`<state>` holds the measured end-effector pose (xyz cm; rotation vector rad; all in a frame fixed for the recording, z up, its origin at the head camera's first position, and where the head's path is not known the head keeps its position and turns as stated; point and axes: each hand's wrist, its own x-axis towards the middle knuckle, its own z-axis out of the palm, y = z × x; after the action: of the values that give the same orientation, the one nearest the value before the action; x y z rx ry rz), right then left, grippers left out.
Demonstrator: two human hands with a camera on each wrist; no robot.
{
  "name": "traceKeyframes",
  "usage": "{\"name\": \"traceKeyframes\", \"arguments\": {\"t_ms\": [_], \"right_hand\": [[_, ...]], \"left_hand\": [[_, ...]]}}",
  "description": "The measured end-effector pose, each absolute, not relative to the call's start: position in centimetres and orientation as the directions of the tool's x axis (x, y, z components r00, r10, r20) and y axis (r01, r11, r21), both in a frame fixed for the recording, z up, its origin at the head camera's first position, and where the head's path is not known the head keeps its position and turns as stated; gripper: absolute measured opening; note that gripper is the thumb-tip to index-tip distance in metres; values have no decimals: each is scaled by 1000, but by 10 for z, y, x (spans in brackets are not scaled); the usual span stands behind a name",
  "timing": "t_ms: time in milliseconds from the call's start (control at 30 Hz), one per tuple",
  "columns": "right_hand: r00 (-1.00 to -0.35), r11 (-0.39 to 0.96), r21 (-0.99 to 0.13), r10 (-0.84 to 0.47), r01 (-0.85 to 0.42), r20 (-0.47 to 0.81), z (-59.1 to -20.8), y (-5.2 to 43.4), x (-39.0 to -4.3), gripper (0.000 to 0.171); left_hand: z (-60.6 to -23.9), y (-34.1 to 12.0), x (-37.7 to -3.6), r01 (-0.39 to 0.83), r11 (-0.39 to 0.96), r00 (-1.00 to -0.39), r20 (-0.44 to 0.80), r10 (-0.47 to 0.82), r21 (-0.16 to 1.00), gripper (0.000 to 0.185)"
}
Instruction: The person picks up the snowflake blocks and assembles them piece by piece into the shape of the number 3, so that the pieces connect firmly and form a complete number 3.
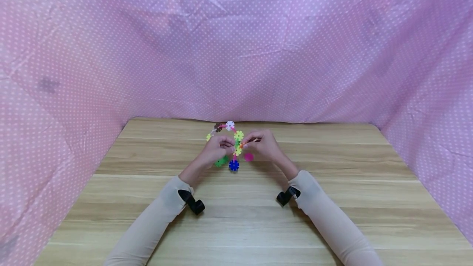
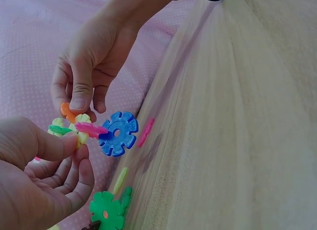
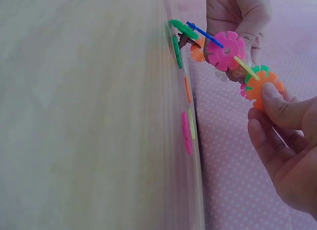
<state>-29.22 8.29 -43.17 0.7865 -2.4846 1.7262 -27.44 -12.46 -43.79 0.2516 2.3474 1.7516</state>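
Observation:
A chain of slotted plastic snowflake discs curves across the far middle of the table, with a white disc (image 1: 230,125) and a brown disc (image 1: 218,127) at its back. My left hand (image 1: 218,147) pinches a yellow disc (image 2: 82,122) of this chain between thumb and fingers. In my right hand (image 1: 264,143), thumb and fingertips pinch an orange disc (image 3: 262,95) against the chain, next to a green disc (image 3: 259,70). A pink disc (image 3: 226,51) and a blue disc (image 2: 117,133) hang from the held part. Whether the orange disc's slot is engaged, I cannot tell.
Loose discs lie on the wooden table (image 1: 240,225): a pink disc (image 1: 249,157) beside the right hand and a green disc (image 2: 107,210) below the left hand. A pink dotted cloth (image 1: 236,52) hangs behind the table's far edge.

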Motion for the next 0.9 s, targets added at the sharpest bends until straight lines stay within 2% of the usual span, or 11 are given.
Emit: {"name": "traceKeyframes", "arguments": {"t_ms": [233, 433, 700, 900], "right_hand": [[-875, 278, -863, -373, -422, 308, -430, 81, -289, 8], [-872, 263, -866, -374, -425, 314, -432, 79, -289, 8], [-877, 278, -879, -405, -387, 258, -433, 85, -295, 9], [-870, 288, -886, -445, -362, 211, -430, 89, -296, 14]], "left_hand": [[-436, -123, -274, -15, 292, -968, -87, 234, 956, 14], [-433, -123, -271, 20, 292, -968, -55, 246, 956, 15], [-438, -126, -275, 58, 253, -961, -14, 275, 966, 18], [-443, -129, -278, 25, 239, -966, -38, 255, 971, 18]]}}
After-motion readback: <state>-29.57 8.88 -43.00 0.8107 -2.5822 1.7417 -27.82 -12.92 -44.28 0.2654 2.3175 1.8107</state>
